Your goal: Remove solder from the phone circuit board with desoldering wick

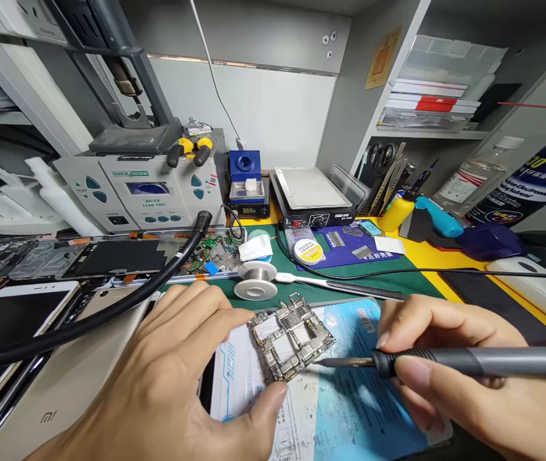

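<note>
My left hand (181, 371) grips a small phone circuit board (308, 349) by its left corners, between the thumb and the fingers. The board is tilted above a blue and white printed mat (349, 410). In my right hand (450, 365) is a soldering iron (493, 360), held like a pen by its dark grip. Its metal tip points left, close to the board's lower right edge; whether it touches cannot be made out. A spool of solder wire (255, 282) stands just behind the board.
A hot air station (143, 192) stands at the back left, its black hose (123, 304) running across the left side. Phones (80, 358) lie at the left. Behind are a heating plate (313, 192), a blue iron stand (245, 173) and a white-handled brush (330, 283). Bottles (474, 176) stand at the right.
</note>
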`<state>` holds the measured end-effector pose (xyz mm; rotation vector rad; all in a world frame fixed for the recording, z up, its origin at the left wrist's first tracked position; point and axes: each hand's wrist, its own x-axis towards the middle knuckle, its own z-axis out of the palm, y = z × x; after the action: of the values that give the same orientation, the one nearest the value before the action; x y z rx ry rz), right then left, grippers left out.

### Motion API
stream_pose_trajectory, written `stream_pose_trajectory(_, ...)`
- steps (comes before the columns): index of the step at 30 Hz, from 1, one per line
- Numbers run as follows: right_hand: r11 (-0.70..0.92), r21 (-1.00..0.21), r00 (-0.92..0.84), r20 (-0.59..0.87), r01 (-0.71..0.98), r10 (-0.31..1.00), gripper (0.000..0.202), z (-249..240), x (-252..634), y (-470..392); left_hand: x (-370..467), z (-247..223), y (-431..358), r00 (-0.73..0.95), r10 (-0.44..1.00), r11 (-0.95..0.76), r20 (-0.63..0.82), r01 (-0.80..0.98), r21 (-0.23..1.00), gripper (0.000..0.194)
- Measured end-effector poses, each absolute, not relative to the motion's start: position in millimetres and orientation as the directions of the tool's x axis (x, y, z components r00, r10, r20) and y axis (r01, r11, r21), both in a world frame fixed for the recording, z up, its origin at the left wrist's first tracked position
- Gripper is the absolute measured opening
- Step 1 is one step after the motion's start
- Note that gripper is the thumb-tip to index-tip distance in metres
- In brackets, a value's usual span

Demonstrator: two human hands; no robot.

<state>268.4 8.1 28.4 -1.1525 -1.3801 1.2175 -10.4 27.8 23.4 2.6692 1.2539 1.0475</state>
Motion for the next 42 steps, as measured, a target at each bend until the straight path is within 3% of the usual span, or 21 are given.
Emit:
stream_pose_trajectory(3, 0.177, -0.971, -0.078, 0.166, 0.159, 0.983, 0.01, 28, 265, 6, -10, 22, 27, 0.449, 0.687, -0.68, 0.571, 0.675, 0.287, 0.028)
stream_pose_trajectory(10, 0.273, -0.932, -0.075, 0.263, 0.239, 0.962, 0.019, 31, 261, 6, -8, 21, 29, 0.43, 0.687, -0.673, 0.585, 0.682, 0.288, 0.024)
stream_pose_trajectory(22, 0.303, -0.908, -0.088, 0.291, 0.29, 0.953, 0.019, 29, 261, 6, -6, 22, 28, 0.412, 0.691, -0.665, 0.594, 0.684, 0.3, 0.024)
stream_pose_trajectory(29, 0.27, -0.927, -0.041, 0.269, 0.26, 0.962, 0.017, 33, 253, 9, -3, 23, 31, 0.386, 0.701, -0.633, 0.599, 0.725, 0.273, 0.018)
stream_pose_trajectory(35, 0.081, -0.963, 0.213, 0.138, 0.257, 0.967, 0.011, 45, 235, 0, -1, 22, 33, 0.38, 0.713, -0.619, 0.589, 0.735, 0.276, 0.021)
stream_pose_trajectory(42, 0.093, -0.974, 0.156, 0.126, 0.205, 0.98, 0.014, 42, 238, -1, -6, 21, 27, 0.399, 0.7, -0.644, 0.592, 0.71, 0.284, 0.021)
